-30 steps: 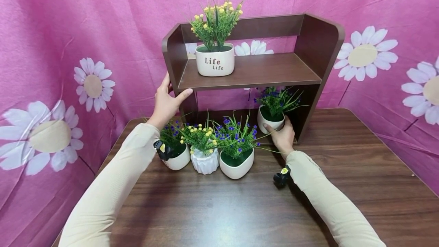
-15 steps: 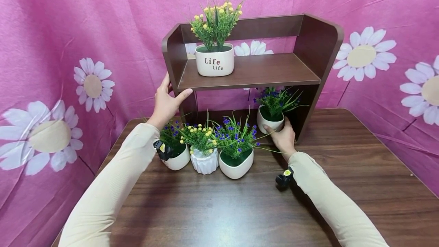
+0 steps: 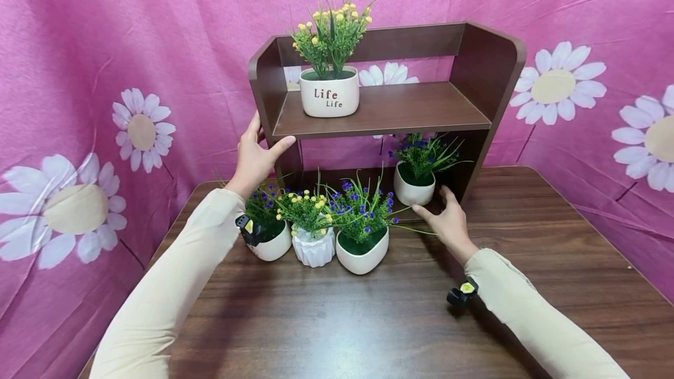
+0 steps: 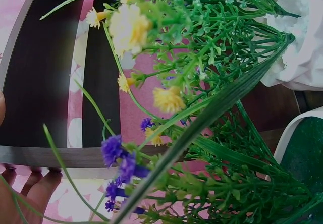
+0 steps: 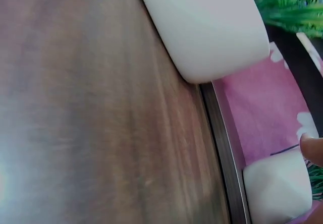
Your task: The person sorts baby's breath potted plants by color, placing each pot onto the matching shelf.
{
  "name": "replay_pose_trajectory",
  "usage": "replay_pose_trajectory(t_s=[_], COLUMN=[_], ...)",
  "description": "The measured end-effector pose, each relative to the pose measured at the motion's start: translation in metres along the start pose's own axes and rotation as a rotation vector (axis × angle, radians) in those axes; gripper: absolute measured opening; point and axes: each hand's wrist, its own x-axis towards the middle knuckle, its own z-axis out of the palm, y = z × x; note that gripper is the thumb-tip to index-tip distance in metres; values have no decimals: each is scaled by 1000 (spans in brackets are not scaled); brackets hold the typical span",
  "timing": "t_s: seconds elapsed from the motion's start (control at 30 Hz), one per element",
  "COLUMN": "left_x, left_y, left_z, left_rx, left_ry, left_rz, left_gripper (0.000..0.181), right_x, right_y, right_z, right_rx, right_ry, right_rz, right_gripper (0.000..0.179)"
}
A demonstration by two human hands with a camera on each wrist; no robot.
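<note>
Gripping the shelf by its left side with the left hand. Showing the right hand, loosely spread, just beside a flowerpot on the lower board

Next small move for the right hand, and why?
Probably shift the right hand over to the rightmost purple-flowered pot in the front row. The lower-compartment pot stands upright inside the brown shelf unit, no fingers curled round it, and of the three on the wooden table, that front one sits nearest the open hand.
</note>
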Motion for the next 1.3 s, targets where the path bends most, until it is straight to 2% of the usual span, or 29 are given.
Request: replay_pose_trajectory(t_s=[0.27,0.53,0.8,1.0,1.17,1.3], left_x=[1,2,1,0,0,0], left_y=[-1,-1,-1,-1,-1,0], left_z=[0,-1,-2,-1,-1,-1], left_rx=[-6,-3,1,6,12,13], left_ry=[2,3,2,-2,-3,-2], left_rz=[8,11,2,-3,-14,-9], left_gripper=[73,75,74,74,73,72], right_x=[-25,-42,-47,-41,-38,-38], right_y=[6,9,1,-5,-6,-6], right_z=[-9,5,27,41,45,44], right_rx=[-30,127,228,355,387,396], right_ry=[-164,-316,-502,-624,-704,-712], right_rz=[-66,-193,-312,-303,-263,-250], right_gripper=[86,79,77,84,85,87])
